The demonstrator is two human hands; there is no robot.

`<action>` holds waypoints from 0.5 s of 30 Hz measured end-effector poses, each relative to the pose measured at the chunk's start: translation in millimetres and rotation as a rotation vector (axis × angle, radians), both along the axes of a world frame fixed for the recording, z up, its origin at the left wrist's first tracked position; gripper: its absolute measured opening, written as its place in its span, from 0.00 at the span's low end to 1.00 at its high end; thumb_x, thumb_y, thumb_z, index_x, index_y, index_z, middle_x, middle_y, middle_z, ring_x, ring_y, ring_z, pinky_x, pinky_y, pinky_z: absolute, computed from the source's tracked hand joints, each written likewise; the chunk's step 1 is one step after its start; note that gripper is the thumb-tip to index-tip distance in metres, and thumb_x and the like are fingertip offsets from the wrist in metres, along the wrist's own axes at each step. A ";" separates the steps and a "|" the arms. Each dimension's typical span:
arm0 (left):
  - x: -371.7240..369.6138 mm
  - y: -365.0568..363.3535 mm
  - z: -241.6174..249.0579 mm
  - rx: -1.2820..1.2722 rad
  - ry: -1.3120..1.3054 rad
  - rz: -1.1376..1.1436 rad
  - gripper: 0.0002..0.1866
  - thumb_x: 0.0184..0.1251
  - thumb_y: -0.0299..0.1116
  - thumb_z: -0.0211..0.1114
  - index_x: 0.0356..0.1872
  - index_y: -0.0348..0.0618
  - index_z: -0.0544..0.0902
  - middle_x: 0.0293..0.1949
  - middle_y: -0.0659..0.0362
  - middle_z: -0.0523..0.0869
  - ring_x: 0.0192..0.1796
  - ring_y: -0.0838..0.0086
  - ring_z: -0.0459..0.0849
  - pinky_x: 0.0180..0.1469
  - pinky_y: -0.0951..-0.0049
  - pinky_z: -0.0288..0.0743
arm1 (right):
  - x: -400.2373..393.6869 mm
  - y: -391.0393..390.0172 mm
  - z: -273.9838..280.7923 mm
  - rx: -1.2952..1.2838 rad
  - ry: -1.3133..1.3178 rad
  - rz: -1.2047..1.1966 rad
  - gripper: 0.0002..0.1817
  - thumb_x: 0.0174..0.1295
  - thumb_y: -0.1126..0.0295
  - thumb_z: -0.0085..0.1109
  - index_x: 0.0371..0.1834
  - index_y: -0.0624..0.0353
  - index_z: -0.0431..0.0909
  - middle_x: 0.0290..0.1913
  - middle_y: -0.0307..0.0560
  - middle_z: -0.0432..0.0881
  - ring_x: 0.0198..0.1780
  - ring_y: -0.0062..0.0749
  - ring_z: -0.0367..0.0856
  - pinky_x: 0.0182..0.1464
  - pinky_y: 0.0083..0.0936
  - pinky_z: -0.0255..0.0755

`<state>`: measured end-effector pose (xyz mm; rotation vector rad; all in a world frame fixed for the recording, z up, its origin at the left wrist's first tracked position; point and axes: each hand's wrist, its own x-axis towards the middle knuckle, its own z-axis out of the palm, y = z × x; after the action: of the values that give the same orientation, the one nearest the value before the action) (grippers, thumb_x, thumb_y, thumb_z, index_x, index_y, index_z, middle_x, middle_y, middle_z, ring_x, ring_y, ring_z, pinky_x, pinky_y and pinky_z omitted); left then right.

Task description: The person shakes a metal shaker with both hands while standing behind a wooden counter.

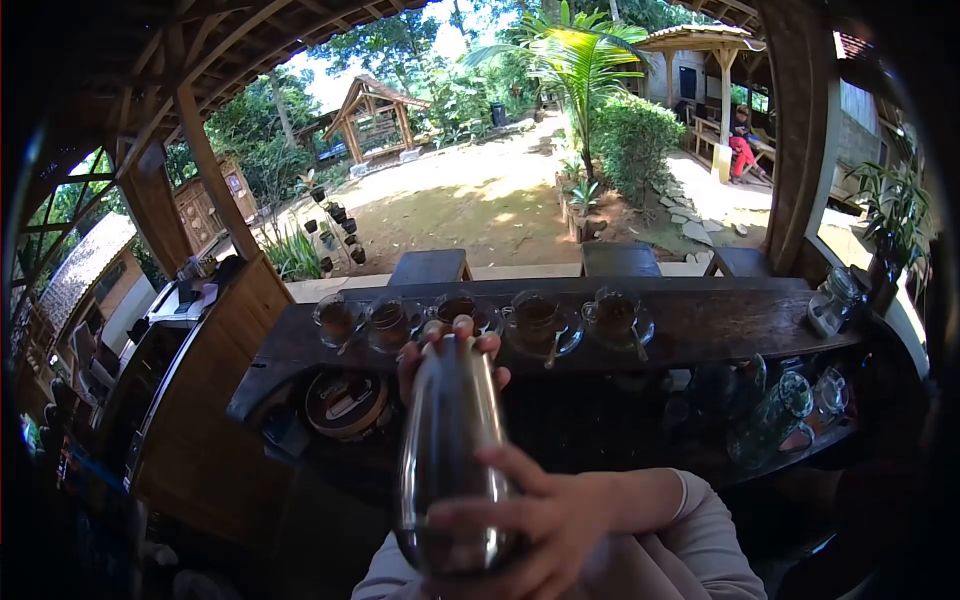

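Note:
A shiny metal cocktail shaker [450,430] is held up in front of me, tilted, its narrower end pointing away. My left hand [488,346] is closed round the far end, fingertips showing over it. Nearer to me, my right hand [560,515] wraps the wide end; motion blurs its fingers a little. Beyond the shaker, several glass cups of brown drink, such as this right-hand cup [613,313], stand in a row on saucers, some with spoons. The shaker and left hand partly cover the middle cup [456,308].
The cups stand on a dark wooden counter [720,310]. A round labelled tub [346,403] sits on the lower shelf at left. Glass pitchers [775,415] are at lower right, and a lidded jar [838,302] stands at the counter's right end. A seated person [742,145] is far off.

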<state>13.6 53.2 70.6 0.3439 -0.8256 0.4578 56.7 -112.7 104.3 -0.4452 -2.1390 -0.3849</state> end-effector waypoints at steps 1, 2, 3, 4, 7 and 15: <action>6.9 -2.1 -6.6 0.018 -0.147 -0.010 0.14 0.69 0.46 0.51 0.47 0.50 0.72 0.51 0.54 0.65 0.60 0.58 0.61 0.52 0.42 0.71 | 4.4 1.8 0.3 -0.001 0.008 0.004 0.19 0.49 0.65 0.63 0.46 0.33 0.75 0.58 0.37 0.72 0.62 0.54 0.65 0.57 0.68 0.52; 12.2 -1.9 -5.8 0.005 -0.014 -0.012 0.13 0.69 0.44 0.53 0.47 0.51 0.73 0.50 0.55 0.71 0.58 0.59 0.67 0.53 0.46 0.72 | 12.7 8.3 1.3 0.059 0.029 -0.007 0.18 0.49 0.65 0.63 0.44 0.32 0.76 0.58 0.36 0.72 0.62 0.55 0.65 0.57 0.66 0.53; 22.1 12.0 -17.3 -0.154 0.260 -0.029 0.14 0.68 0.45 0.53 0.48 0.51 0.73 0.48 0.55 0.74 0.56 0.61 0.70 0.52 0.50 0.73 | 22.0 16.9 0.1 0.115 0.053 -0.016 0.17 0.49 0.64 0.62 0.43 0.30 0.76 0.58 0.34 0.72 0.61 0.56 0.64 0.56 0.65 0.55; 29.6 22.1 -30.9 -0.318 0.530 -0.046 0.15 0.68 0.46 0.53 0.48 0.50 0.74 0.47 0.56 0.77 0.54 0.62 0.74 0.52 0.53 0.74 | 41.3 36.9 -12.2 0.086 0.092 -0.196 0.18 0.48 0.63 0.64 0.44 0.34 0.76 0.58 0.36 0.72 0.61 0.56 0.64 0.56 0.59 0.59; 45.6 5.3 -54.4 -0.211 0.411 0.136 0.19 0.68 0.48 0.52 0.47 0.43 0.75 0.43 0.53 0.81 0.46 0.66 0.80 0.51 0.61 0.76 | 61.9 37.4 -2.6 -0.169 0.544 -0.207 0.19 0.46 0.65 0.64 0.44 0.37 0.76 0.59 0.41 0.71 0.60 0.60 0.64 0.57 0.52 0.61; 46.2 6.2 -50.1 -0.199 0.456 -0.038 0.17 0.66 0.44 0.52 0.43 0.41 0.77 0.44 0.52 0.80 0.50 0.59 0.77 0.51 0.55 0.76 | 66.8 7.8 -14.5 0.069 0.160 -0.105 0.15 0.49 0.63 0.62 0.42 0.38 0.76 0.56 0.43 0.74 0.63 0.56 0.64 0.60 0.60 0.53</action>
<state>59.8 59.4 20.5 0.2344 -0.3392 0.4015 123.5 -104.9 89.8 -0.5321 -1.9464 -0.4657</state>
